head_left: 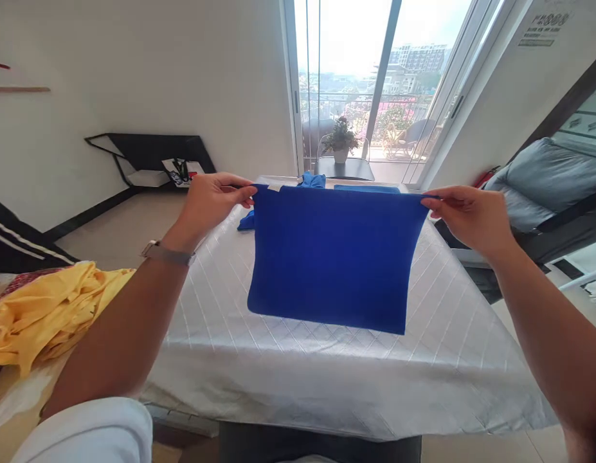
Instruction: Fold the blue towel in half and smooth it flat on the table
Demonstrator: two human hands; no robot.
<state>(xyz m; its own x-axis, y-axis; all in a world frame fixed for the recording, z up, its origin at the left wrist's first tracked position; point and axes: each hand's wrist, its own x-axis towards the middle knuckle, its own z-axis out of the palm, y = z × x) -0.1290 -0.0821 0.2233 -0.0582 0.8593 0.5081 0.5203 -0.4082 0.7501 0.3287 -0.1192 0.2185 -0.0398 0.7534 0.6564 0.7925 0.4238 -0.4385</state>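
A dark blue cloth (334,257) hangs stretched between my two hands above the table. My left hand (215,196) pinches its upper left corner, close to a small white tag (273,188). At the upper right corner, my right hand (476,215) grips the edge between thumb and fingers. The cloth's lower edge hangs free, slightly lower on the right. Behind it, partly hidden, lie a crumpled blue cloth (312,181) and a flat blue piece (368,189). Another bit of blue fabric (246,222) shows beside the cloth's left edge.
A silvery quilted cover (215,321) drapes over the table. Yellow fabric (61,308) is heaped at the left. Beyond the table, a potted plant (341,141) stands on a chair (344,169) before the glass door. A grey cushion (543,180) lies at the right.
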